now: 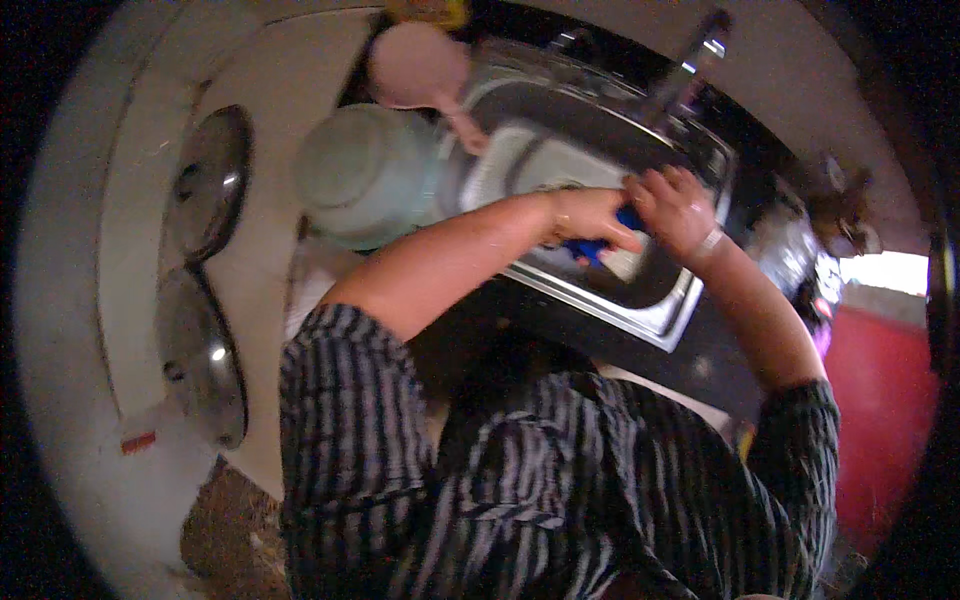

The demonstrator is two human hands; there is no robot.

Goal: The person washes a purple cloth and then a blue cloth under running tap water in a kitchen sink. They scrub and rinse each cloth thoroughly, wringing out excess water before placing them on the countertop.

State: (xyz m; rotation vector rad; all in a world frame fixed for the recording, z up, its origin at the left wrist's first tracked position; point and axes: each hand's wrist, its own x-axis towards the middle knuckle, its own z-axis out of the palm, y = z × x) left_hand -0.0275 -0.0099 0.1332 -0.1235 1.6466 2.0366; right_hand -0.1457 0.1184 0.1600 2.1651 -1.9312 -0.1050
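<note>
Over a stainless steel sink (667,330), my two wet-looking hands meet. My left hand (592,217) grips a blue object (589,250), blurred and mostly covered by the fingers; it may be a cloth or a scrubber. A pale, flat piece (624,262) shows just below that hand. My right hand (675,214) lies against the upper end of the blue object, with its fingers bent towards my left hand. Its palm side is hidden. Behind my left forearm, a white rectangular tray or basin (517,161) sits in the sink, partly covered.
A translucent greenish bowl (360,172) and a pink plastic dipper (420,67) crowd the sink's left side. The faucet (686,67) rises at the back. Two round metal lids (210,180) are further left. Plastic bags (787,232) and a red surface (877,405) are on the right.
</note>
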